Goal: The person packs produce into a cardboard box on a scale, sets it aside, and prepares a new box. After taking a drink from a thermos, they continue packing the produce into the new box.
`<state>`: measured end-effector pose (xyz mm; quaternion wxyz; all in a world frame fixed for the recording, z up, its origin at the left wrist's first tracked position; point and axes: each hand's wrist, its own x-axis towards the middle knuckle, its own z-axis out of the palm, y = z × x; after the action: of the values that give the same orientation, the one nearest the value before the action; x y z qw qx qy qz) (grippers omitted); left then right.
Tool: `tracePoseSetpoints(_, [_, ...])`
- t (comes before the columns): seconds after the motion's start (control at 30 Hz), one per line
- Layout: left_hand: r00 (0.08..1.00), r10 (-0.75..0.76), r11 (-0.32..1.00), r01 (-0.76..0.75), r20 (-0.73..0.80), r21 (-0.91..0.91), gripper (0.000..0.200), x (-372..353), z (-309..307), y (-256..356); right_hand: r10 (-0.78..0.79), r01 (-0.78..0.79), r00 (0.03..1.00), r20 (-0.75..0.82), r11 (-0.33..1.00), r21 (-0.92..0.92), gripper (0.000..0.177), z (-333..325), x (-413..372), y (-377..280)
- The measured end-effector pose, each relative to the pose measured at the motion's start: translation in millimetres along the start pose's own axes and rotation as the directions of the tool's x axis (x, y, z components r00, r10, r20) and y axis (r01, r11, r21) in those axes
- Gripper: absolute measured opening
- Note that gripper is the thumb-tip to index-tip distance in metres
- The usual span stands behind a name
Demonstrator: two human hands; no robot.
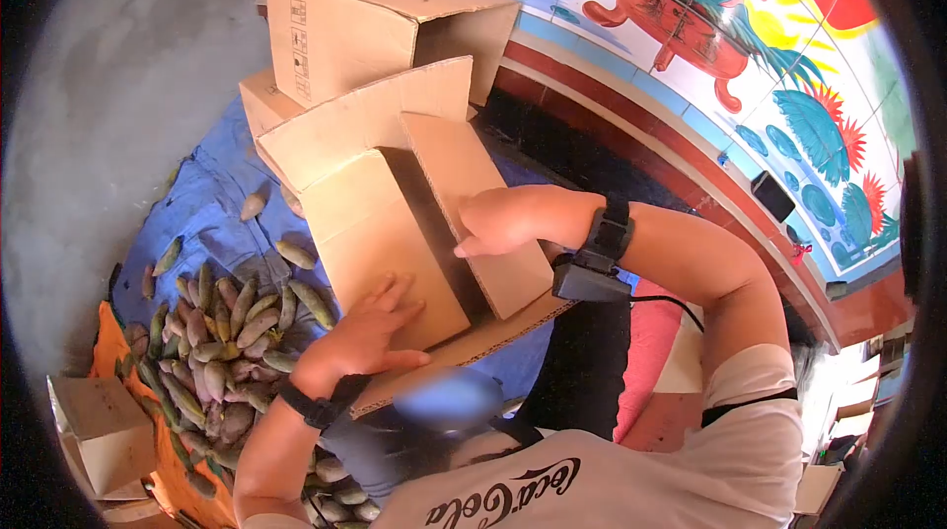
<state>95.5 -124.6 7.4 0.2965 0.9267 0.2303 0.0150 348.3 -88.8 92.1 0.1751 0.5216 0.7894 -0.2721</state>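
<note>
An open cardboard box (pixel 365 233) lies in front of me with its flaps folded outward and a dark gap between the two long ones. My left hand (pixel 365 327) rests on the left long flap, fingers spread over the cardboard. The right long flap (pixel 493 253) is tilted up, and my right hand (pixel 488 223) has its fingers bent around its edge. A narrow flap along the near side runs under my left wrist. Left of the box, a pile of green and purplish long vegetables (pixel 222 337) lies on a blue sheet (pixel 202 198).
A larger open carton (pixel 365 31) stands beyond the box, against a painted tile wall (pixel 681 11). A smaller box (pixel 109 435) sits at the lower left on an orange cloth (pixel 192 485). A phone-like dark object (pixel 772 195) lies on the ledge at right.
</note>
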Motion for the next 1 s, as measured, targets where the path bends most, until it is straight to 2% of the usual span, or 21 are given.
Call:
tracePoseSetpoints(0.07, [1.000, 0.000, 1.000, 0.000, 0.000, 0.002, 0.077, 0, 1, 0, 0.042, -0.037, 0.996, 0.074, 0.997, -0.071, 0.071, 3, -1, 1])
tracePoseSetpoints(0.1, [1.000, 0.005, 1.000, -0.005, 0.000, 0.011, 0.077, 0, 1, 0, 0.041, -0.035, 0.996, 0.076, 0.997, -0.074, 0.071, 6, 3, 2])
tracePoseSetpoints(0.17, [1.000, 0.010, 1.000, -0.010, -0.003, 0.017, 0.077, 1, 2, 0, 0.114, -0.105, 0.975, 0.192, 0.993, -0.056, 0.082, 17, 14, 9])
tracePoseSetpoints(0.3, [1.000, 0.004, 1.000, -0.004, -0.009, 0.027, 0.076, 0, 4, 1, 0.095, -0.083, 0.964, 0.250, 0.995, -0.061, 0.085, 23, 31, 13])
tracePoseSetpoints(0.37, [1.000, 0.001, 1.000, -0.001, -0.013, 0.026, 0.076, -1, 4, -1, 0.068, -0.120, 0.900, 0.431, 0.988, 0.094, 0.089, 16, 37, 19])
tracePoseSetpoints(0.5, [1.000, 0.012, 1.000, -0.012, -0.015, 0.022, 0.074, 2, 5, -5, 0.076, -0.119, 0.935, 0.346, 0.987, 0.105, 0.095, 0, 0, 6])
tracePoseSetpoints(0.57, [1.000, 0.020, 1.000, -0.020, -0.016, 0.019, 0.073, 3, 5, -5, -0.021, 0.010, 0.963, 0.269, 0.999, 0.042, 0.101, -1, -10, 4])
tracePoseSetpoints(0.6, [0.999, 0.022, 1.000, -0.022, -0.027, 0.012, 0.073, 3, 4, -5, -0.025, 0.011, 0.961, 0.277, 0.999, 0.049, 0.101, 1, -9, 3])
tracePoseSetpoints(0.67, [0.999, 0.017, 1.000, -0.018, -0.030, -0.006, 0.072, 3, 3, -4, -0.130, 0.157, 0.933, 0.335, 0.986, -0.056, 0.102, 8, -8, 2])
tracePoseSetpoints(0.7, [0.999, 0.014, 1.000, -0.015, -0.038, -0.023, 0.072, 3, 2, -4, -0.136, 0.161, 0.929, 0.344, 0.986, -0.045, 0.102, 9, -12, -1])
tracePoseSetpoints(0.77, [0.999, -0.006, 0.999, 0.005, -0.036, -0.034, 0.073, 2, 1, -1, -0.292, 0.290, 0.868, 0.401, 0.955, 0.068, 0.102, 6, -26, -9])
tracePoseSetpoints(0.87, [1.000, -0.005, 1.000, 0.004, -0.023, -0.014, 0.073, 1, 2, 0, -0.393, 0.388, 0.823, 0.410, 0.916, 0.099, 0.101, 9, -29, -10])
tracePoseSetpoints(1.0, [1.000, -0.022, 0.998, 0.021, -0.016, -0.067, 0.072, 3, -1, -3, -0.453, 0.386, 0.799, 0.395, 0.891, 0.241, 0.095, 15, -39, -14])
